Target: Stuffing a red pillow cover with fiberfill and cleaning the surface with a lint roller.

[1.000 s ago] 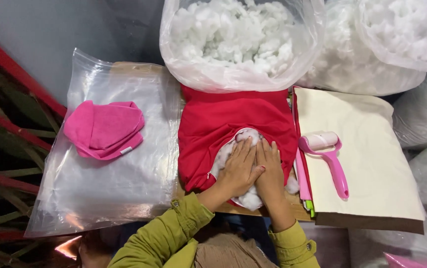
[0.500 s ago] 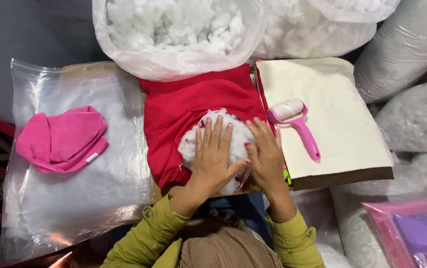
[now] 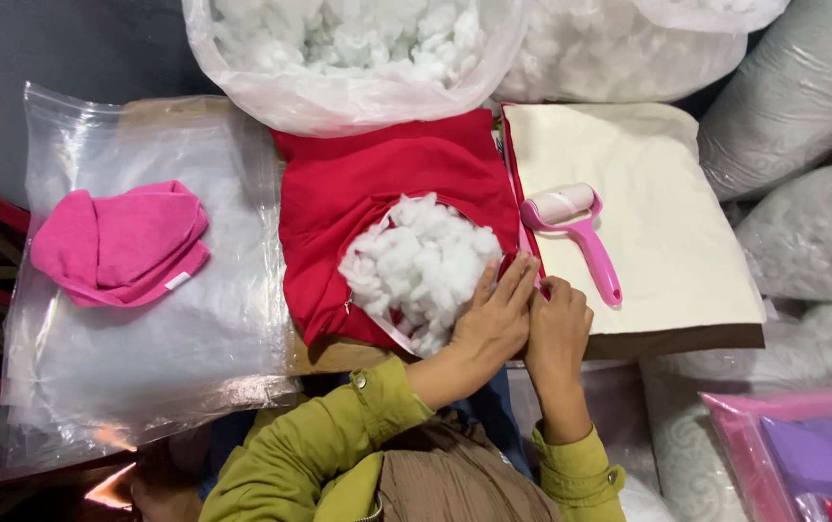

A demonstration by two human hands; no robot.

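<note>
A red cushion cover lies in front of me with its zip opening spread wide. White fibre stuffing bulges out of the opening. My left hand rests at the right end of the opening, fingers together on the cover's edge beside the stuffing. My right hand is pressed against it, fingers curled on the same red edge at the cover's right corner. Both sleeves are olive green.
A pink lint roller lies on a cream fabric stack to the right. A folded pink cloth sits on a clear plastic bag to the left. Open bags of white stuffing stand behind, with packed bags at right.
Both hands have left the top of the stuffing and moved right and down to the cover's edge. The stuffing now stands uncovered and puffed up.
</note>
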